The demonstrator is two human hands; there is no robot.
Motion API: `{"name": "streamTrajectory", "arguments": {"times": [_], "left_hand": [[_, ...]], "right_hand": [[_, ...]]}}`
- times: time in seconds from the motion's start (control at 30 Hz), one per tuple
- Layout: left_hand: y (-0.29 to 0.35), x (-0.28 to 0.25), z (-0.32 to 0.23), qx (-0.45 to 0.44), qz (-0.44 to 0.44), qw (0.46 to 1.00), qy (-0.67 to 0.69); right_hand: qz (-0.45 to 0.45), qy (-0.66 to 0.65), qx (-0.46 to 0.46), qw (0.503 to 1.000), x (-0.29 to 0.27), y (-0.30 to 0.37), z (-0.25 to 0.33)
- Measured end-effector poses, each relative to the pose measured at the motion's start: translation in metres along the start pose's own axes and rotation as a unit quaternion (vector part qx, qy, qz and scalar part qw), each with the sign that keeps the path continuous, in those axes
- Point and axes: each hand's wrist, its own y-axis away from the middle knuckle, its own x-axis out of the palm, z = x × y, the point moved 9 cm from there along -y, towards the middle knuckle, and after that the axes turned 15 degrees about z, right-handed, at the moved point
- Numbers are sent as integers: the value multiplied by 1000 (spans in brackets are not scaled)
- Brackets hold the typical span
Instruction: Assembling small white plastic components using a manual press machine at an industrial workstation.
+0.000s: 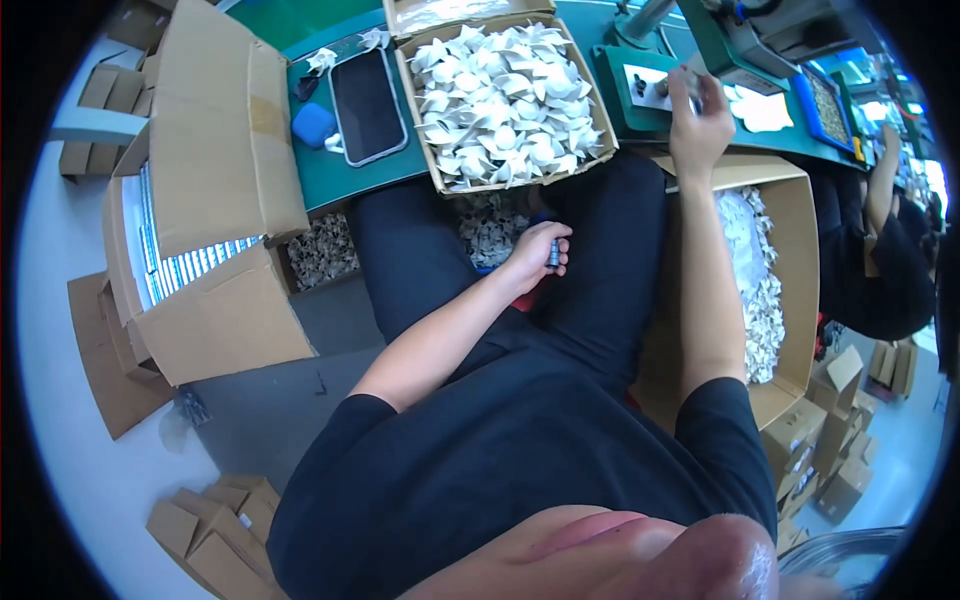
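My left hand (538, 258), resting above my lap, is closed around a short stack of small dark grey cylindrical pieces (554, 252). My right hand (700, 125) is raised over the bench at a bench press (735, 55). Its fingers are pinched together beside a white fixture plate (645, 85) with small dark pegs; what they hold, if anything, is too small to make out. Between the two hands, at the bench edge, an open cardboard box (428, 150) is heaped with white bladed fan wheels (505, 105).
A phone (368, 105) and a blue earbud case (314, 125) lie left on the green bench. Right of my legs, a large carton (795, 290) holds more white wheels. At left stands an open carton (225, 310). A co-worker's arm (882, 185) shows far right.
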Motion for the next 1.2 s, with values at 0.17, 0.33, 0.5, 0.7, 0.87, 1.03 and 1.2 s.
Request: {"name": "streamTrajectory", "arguments": {"times": [0.17, 0.33, 0.5, 0.7, 0.87, 1.03, 1.2], "left_hand": [[-3, -1, -1, 13, -12, 1000, -5], [0, -5, 9, -10, -23, 999, -38], [-2, 3, -1, 2, -14, 999, -46], [17, -14, -8, 31, -47, 998, -26], [4, 1, 4, 0, -15, 999, -50], [-4, 2, 10, -12, -19, 998, -60], [-3, 1, 4, -12, -31, 998, -49]], "right_hand": [[10, 216, -163, 963, 56, 16, 75], [197, 155, -95, 964, 121, -46, 117], [249, 211, -263, 908, 154, -62, 119], [386, -70, -31, 919, 83, -3, 155], [512, -464, -271, 670, 29, 83, 281], [551, -533, -244, 594, 37, 87, 316], [579, -566, -223, 542, 38, 84, 317]]}}
